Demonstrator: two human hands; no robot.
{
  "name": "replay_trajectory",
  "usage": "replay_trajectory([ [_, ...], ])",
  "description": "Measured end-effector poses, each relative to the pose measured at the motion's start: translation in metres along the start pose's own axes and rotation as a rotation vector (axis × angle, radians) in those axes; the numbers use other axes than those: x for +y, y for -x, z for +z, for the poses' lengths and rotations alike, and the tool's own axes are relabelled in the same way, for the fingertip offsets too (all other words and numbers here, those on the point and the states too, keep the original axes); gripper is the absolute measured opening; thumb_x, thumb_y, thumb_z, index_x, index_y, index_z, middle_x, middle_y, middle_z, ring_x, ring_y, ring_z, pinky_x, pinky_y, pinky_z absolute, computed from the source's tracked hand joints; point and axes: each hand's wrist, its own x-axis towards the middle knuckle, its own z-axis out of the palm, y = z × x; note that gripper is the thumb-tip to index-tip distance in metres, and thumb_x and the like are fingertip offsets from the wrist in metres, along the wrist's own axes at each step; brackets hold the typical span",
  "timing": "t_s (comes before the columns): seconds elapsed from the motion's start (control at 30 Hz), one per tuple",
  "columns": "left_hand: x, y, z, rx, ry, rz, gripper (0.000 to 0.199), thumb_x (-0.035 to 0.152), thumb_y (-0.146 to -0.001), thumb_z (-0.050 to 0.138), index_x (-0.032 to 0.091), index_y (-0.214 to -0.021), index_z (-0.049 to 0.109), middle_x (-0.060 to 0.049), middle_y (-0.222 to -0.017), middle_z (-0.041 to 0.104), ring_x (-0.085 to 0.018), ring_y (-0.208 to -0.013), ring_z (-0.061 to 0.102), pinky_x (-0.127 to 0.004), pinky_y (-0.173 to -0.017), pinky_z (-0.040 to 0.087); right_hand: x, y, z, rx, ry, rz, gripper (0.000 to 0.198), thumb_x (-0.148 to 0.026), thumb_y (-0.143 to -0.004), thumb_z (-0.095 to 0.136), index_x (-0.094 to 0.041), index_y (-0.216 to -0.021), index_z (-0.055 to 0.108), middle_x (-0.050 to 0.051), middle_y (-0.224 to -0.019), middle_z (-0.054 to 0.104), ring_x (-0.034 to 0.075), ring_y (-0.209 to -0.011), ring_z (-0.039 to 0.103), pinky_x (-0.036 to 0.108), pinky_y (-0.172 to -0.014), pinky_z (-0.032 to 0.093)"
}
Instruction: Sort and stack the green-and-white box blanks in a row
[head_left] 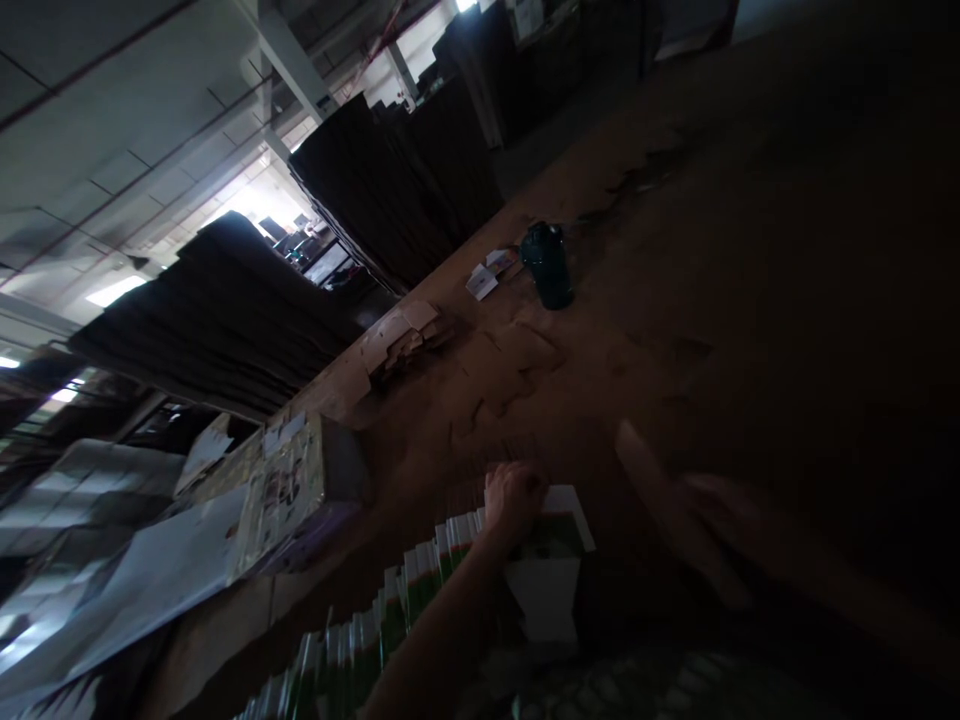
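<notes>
My left hand (514, 495) is closed at the far end of a long row of green-and-white flat cartons (420, 575). Its fingers curl over the edge of the end carton (566, 510), which shows a white flap beside the hand. Below it hangs another white flap (547, 595). To the right, apart from the cartons, my right hand (686, 515) is smeared by motion, with its fingers stretched out and nothing visible in them.
A dark green bottle (547, 265) stands on the brown table (615, 370). Small cards (484, 280) and cardboard scraps (401, 335) lie near its far edge. At left is a tape-wrapped package (289, 490). Tall stacks of dark sheets (225, 310) rise beyond.
</notes>
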Motion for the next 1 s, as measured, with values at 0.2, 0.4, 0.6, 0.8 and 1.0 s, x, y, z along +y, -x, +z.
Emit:
replay_trajectory([
  [0.2, 0.000, 0.005, 0.010, 0.056, -0.006, -0.024, 0.013, 0.024, -0.088, 0.058, 0.026, -0.084, 0.070, 0.002, -0.111, 0.071, -0.019, -0.105, 0.057, -0.032, -0.088, 0.038, -0.009, 0.011, 0.103, -0.076, 0.085, -0.164, 0.064, -0.062, -0.093, 0.029, -0.030, -0.145, 0.045, 0.009, -0.161, 0.024, 0.037, -0.145, 0.024, 0.056, -0.109, 0.036],
  [0.4, 0.011, 0.009, 0.013, 0.029, -0.079, 0.011, 0.019, 0.032, -0.090, 0.055, 0.029, -0.106, 0.064, -0.001, -0.115, 0.065, -0.022, -0.111, 0.052, -0.038, -0.096, 0.036, -0.005, 0.015, 0.108, 0.021, 0.319, -0.281, 0.056, -0.046, -0.094, 0.039, -0.032, -0.148, 0.039, 0.013, -0.158, 0.032, 0.038, -0.137, 0.040, 0.059, -0.101, 0.043],
  [0.6, 0.025, 0.010, 0.029, -0.013, -0.118, 0.077, 0.056, 0.040, -0.084, 0.061, 0.031, -0.137, 0.045, -0.006, -0.143, 0.046, -0.028, -0.131, 0.038, -0.050, -0.113, 0.023, 0.018, 0.006, 0.058, -0.012, 0.415, -0.240, 0.046, -0.034, -0.084, 0.046, -0.034, -0.127, 0.063, 0.009, -0.142, 0.056, 0.035, -0.130, 0.050, 0.060, -0.102, 0.042],
  [0.8, 0.024, 0.008, 0.029, -0.031, -0.080, 0.040, 0.058, 0.039, -0.081, 0.066, 0.032, -0.135, 0.047, -0.005, -0.144, 0.045, -0.028, -0.134, 0.037, -0.050, -0.115, 0.023, 0.046, 0.010, -0.019, 0.129, 0.404, -0.029, 0.063, -0.028, -0.071, 0.051, -0.024, -0.133, 0.060, 0.016, -0.145, 0.050, 0.042, -0.137, 0.038, 0.059, -0.098, 0.043],
  [1.0, 0.030, 0.004, -0.021, 0.026, 0.157, -0.086, 0.036, 0.039, -0.099, 0.034, 0.033, -0.131, 0.047, -0.001, -0.136, 0.054, -0.020, -0.128, 0.044, -0.043, -0.108, 0.033, -0.095, 0.005, -0.012, -0.228, -0.129, -0.138, 0.046, -0.059, -0.084, 0.047, -0.021, -0.098, 0.069, 0.009, -0.098, 0.075, 0.028, -0.089, 0.069, 0.039, -0.080, 0.054],
])
